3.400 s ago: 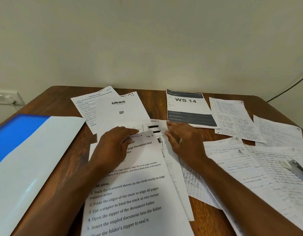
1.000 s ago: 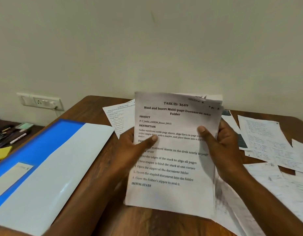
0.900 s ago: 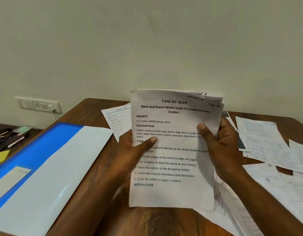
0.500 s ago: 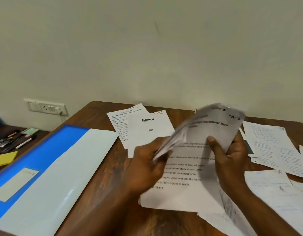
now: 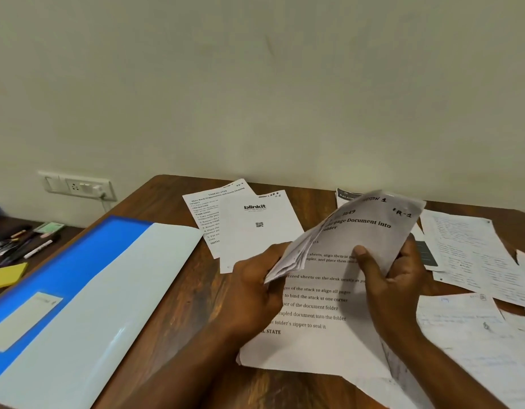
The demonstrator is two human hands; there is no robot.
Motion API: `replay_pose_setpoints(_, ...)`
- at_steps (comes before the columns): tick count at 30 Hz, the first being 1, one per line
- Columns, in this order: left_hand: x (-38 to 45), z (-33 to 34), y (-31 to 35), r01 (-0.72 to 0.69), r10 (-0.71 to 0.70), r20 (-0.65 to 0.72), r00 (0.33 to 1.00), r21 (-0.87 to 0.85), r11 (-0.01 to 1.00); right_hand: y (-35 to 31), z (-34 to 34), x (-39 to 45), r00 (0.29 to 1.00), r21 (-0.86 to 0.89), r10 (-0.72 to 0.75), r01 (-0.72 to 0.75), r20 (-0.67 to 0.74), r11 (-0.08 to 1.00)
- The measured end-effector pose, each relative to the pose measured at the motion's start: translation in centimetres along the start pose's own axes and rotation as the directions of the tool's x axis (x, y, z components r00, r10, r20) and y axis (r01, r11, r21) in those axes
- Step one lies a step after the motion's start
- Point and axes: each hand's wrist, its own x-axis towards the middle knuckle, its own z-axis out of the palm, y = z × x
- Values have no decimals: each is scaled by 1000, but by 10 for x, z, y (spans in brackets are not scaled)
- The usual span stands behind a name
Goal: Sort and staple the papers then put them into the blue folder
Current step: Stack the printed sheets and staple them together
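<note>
Both hands are on one stack (image 5: pixel 344 261) of printed sheets, held above the desk (image 5: pixel 172 261) near its middle. The left hand (image 5: pixel 255 290) grips the stack's left edge, fingers curled round it, and that edge is bent up so the sheets fan apart there. The right hand (image 5: pixel 394 278) clamps the right side, thumb pressed flat on the top page and the other fingers behind. The top page has typed steps and a handwritten "R-1" in its far corner. The blue folder (image 5: pixel 63 290) lies flat left of the stack, well apart from it, with a pale flap across most of it and a label near the front. Just beyond the stack sit two loose sheets, the blinkit page (image 5: pixel 258 228) overlapping another typed page (image 5: pixel 205 208). More handwritten papers (image 5: pixel 473 255) are spread right of the stack. Left of the folder, off the desk, are yellow sticky notes (image 5: pixel 7 276) and some pens (image 5: pixel 25 246), and a wall socket (image 5: pixel 78 187) sits behind them.
</note>
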Motion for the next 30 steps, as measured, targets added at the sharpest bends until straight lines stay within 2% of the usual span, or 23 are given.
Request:
replay_pose_setpoints(2,3,-4,1,2,-4,-46,999,-43,999,-9,0,1,997,-16,-75,76,23,997)
replay_pose_setpoints(4,4,-12,-1,-1,-2,-36,999,-88,996,-19,-1,1,982,-35,-185,187,45,982)
replay_pose_setpoints(6,4,-19,5,71,-74,-34,997,-67,995,-29,0,-1,961,-53,-273,275,51,960)
replay_pose_setpoints(9,2,-19,7,221,-220,18,975,-83,972,-32,4,-6,954,-66,-294,298,63,952)
replay_pose_setpoints(11,6,-19,9,330,-324,62,944,-171,928,-27,6,-6,965,-65,-246,252,85,965)
replay_pose_setpoints(13,8,-18,5,313,-311,41,950,-154,937,-19,6,-4,984,-69,-153,160,95,985)
replay_pose_setpoints(15,8,-15,1,349,-340,83,937,-144,926,-15,2,0,995,-60,-50,55,82,997)
replay_pose_setpoints(19,13,-13,-5,514,-510,93,855,-278,811,-21,-5,12,999,-71,18,-16,38,997)
replay_pose_setpoints(23,21,-26,-6,618,-583,210,785,-321,718,-38,-9,25,990,75,118,-123,72,990)
replay_pose_setpoints(27,20,-30,-20,751,-633,407,659,-312,582,-52,-16,37,952,210,285,-303,112,930)
replay_pose_setpoints(30,17,-25,-30,821,-656,498,568,-282,496,-51,-24,45,921,224,372,-388,111,894)
